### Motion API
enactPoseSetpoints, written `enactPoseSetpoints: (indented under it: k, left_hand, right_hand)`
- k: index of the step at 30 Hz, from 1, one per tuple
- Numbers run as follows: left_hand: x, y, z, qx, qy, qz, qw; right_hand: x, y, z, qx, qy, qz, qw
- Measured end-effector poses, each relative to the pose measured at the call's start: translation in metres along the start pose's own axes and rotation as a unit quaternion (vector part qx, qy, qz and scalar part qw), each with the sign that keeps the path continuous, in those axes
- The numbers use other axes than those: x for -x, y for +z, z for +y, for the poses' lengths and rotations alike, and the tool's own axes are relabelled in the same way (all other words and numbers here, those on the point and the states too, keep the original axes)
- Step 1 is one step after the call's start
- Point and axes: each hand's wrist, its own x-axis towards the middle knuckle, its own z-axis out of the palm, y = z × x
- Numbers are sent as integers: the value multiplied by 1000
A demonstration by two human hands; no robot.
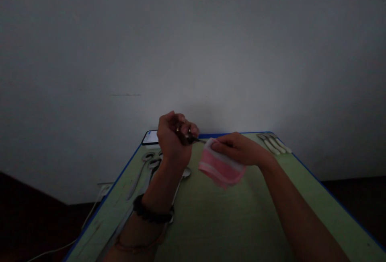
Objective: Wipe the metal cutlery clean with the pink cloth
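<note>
My left hand [175, 137] is raised above the far part of the table, its fingers curled around one end of a thin metal utensil [200, 140]. Most of that end is hidden in the dim palm, so its exact kind is unclear. My right hand [238, 148] pinches a pink and white cloth [221, 167] around the utensil's other end. The cloth hangs down below the fingers. Under my left forearm lie several metal spoons, among them one spoon [187, 172] with its bowl beside my wrist and another spoon [147, 157] farther left.
The pale green table [235, 221] has a blue edge and stands against a grey wall [211, 52]. At its far left corner is a phone [150, 137] with a lit screen. Several white-handled forks [273, 146] lie at the far right. A cable [90, 213] hangs left of the table.
</note>
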Motion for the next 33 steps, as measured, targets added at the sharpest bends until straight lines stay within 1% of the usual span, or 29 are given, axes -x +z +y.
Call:
enactPoseSetpoints:
  k: [2,3,4,5,7,9,10,12,14,17,20,23,25,29,33]
  left_hand:
    - [1,-1,1,-85,26,-35,995]
    - [1,-2,2,-144,54,-51,987]
    - [1,-4,2,-213,87,-67,971]
    - [2,-6,3,-288,122,-82,946]
    - [3,-11,3,-426,192,-107,878]
    - [4,-16,1,-511,252,-111,814]
    - [5,-19,-1,-531,280,-108,792]
    - [6,-22,-6,-547,326,-114,762]
    - [8,-23,-12,-563,359,-146,730]
    - [11,-23,-20,-606,366,-191,680]
    - [11,-24,-23,-653,339,-193,649]
    - [8,-29,-24,-689,315,-178,628]
    - [5,-32,-24,-705,311,-179,612]
    - [1,-39,-28,-720,321,-200,582]
    - [-5,-47,-29,-741,303,-169,575]
  right_hand:
    - [3,-3,3,-48,25,0,999]
    - [5,-4,5,-78,39,-10,996]
    - [7,-5,6,-109,52,-22,992]
    - [8,-6,7,-137,63,-33,988]
    - [10,-5,8,-182,78,-47,979]
    - [9,-2,7,-207,83,-52,973]
    - [7,0,7,-213,83,-52,972]
    - [3,4,7,-208,81,-39,974]
    - [-2,9,9,-188,68,-2,980]
    - [-8,16,15,-162,59,44,984]
    - [-10,20,17,-164,76,57,982]
    - [-10,23,15,-198,93,66,973]
    - [-10,24,12,-213,99,65,970]
    - [-9,24,13,-180,107,55,976]
    - [-7,20,21,-144,99,10,984]
